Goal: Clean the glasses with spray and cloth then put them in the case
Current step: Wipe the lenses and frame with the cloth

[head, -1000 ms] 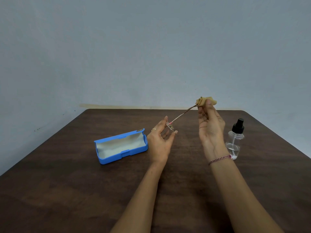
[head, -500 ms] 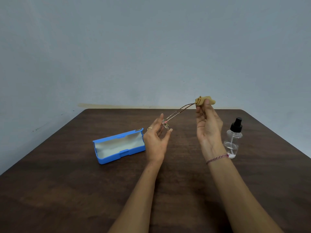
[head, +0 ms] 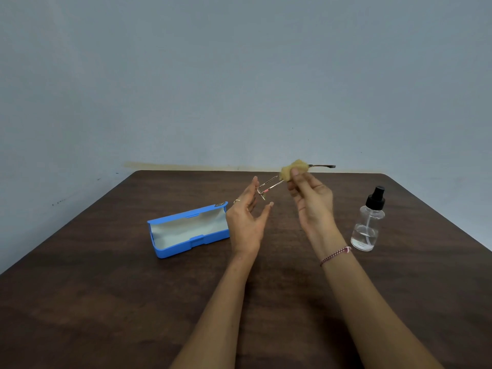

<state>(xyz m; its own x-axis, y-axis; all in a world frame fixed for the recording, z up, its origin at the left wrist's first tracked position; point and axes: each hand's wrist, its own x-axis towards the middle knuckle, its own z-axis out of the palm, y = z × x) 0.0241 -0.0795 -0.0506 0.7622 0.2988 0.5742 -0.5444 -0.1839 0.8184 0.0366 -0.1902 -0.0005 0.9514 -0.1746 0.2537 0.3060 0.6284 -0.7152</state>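
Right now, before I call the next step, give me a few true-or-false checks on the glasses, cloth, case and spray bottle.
1. The blue hard plastic glasses case lies shut on the dark brown wooden table. False: it lies open, its pale lining showing.
2. The right hand pinches the yellow cloth round the arms of the thin metal-framed glasses. True.
3. The clear spray bottle with the black nozzle lies on its side. False: it stands upright.
4. The glasses are outside the case. True.
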